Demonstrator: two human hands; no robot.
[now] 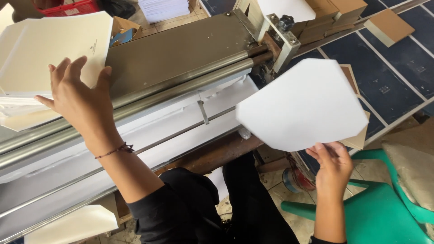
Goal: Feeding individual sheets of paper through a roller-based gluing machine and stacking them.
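At lower right of the frame the right hand [333,163] pinches a white cut-corner sheet [302,105] by its lower edge (fingers closed on it). The left hand [79,97], fingers spread, rests on the cream paper stack [49,49] at upper left, beyond the machine's rollers [181,81].

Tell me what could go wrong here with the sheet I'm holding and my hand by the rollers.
The white sheet is pinched only at its lower edge by the right hand, so it could droop, crease or slip. The left hand reaches over the metal rollers toward the paper stack; fingers or the wrist cord might catch there.
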